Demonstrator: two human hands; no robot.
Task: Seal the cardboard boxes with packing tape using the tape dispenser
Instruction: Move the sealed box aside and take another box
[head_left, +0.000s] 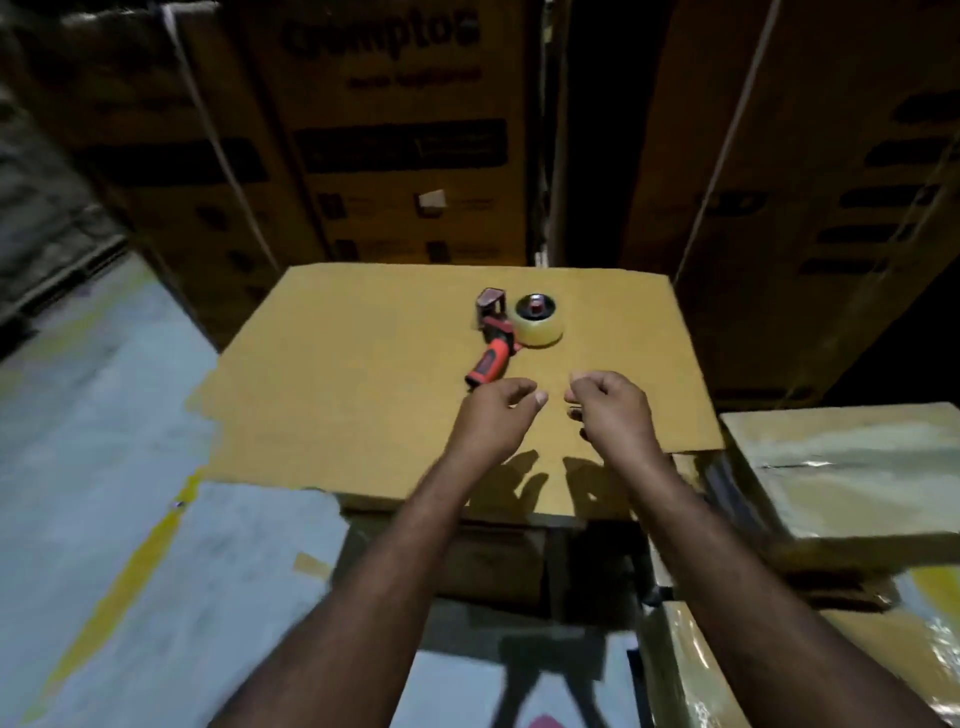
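Observation:
A red and black tape dispenser (496, 338) with a pale roll of packing tape (537, 325) lies on its side on a flat sheet of brown cardboard (343, 384). My left hand (493, 415) hovers just short of the dispenser's handle, fingers loosely curled and holding nothing. My right hand (610, 408) hangs beside it over the cardboard, fingers also curled inward with nothing seen in them. Neither hand touches the dispenser.
Tall printed cartons (400, 130) are stacked behind the cardboard, more at the right (810, 156). A taped box (852, 467) sits at the right, another below it (691, 670). Grey floor (104, 415) with a yellow line (130, 571) lies to the left.

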